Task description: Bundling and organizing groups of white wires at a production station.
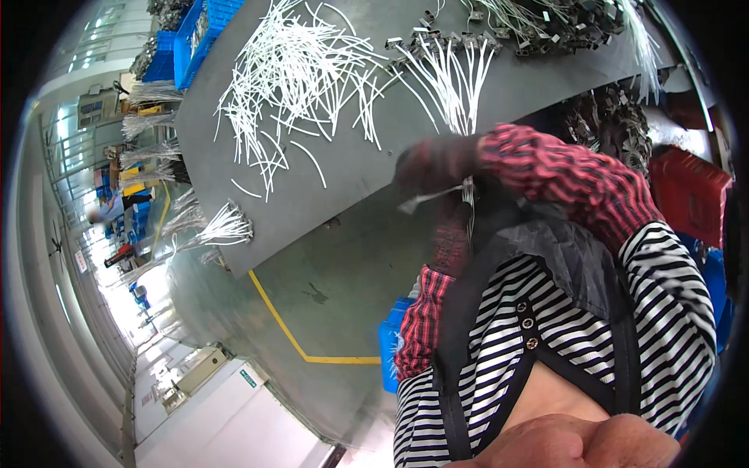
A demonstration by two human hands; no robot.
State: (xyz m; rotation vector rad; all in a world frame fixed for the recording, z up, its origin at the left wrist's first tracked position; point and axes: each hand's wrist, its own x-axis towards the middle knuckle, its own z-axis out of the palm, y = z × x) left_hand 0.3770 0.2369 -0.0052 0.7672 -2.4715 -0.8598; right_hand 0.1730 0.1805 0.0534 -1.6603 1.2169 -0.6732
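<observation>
Gloved hands at the white cable bundle, upper centre
Blur hides their grip, cannot tell; bundle best kept straight

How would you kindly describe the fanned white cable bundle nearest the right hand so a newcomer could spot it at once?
Find the grey table and follow its near edge to the right hand. Just beyond that hand is the fanned white cable bundle. Unlike the loose pile of white cables to its left, its strands spread from one narrow base toward dark connectors.
</observation>
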